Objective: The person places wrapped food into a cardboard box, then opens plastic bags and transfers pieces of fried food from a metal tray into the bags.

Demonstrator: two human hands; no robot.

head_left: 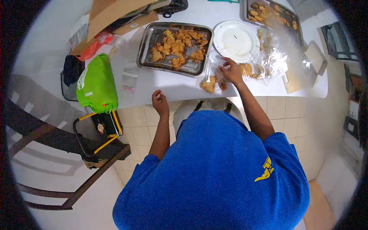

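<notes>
My right hand [231,70] reaches over the table at the upper edge of a clear plastic bag [213,73]. Its thumb and index finger are apart, and no object shows between them. Inside the bag are pieces of fried chicken [208,85]. At the table's front edge my left hand [160,101] is closed, its fingers curled together; whatever they hold, if anything, is too small to make out. Beyond both hands lies a metal tray [143,57] with several browned fried pieces. A white plate [234,40] stands right of the tray, just behind my right hand.
More clear bags with fried pieces [264,69] lie to the right, by a pale cutting board [293,80]. A second tray [293,36] sits at the back right. On the left are a green bag [97,84], a cardboard box [111,15] and a wooden chair [92,176].
</notes>
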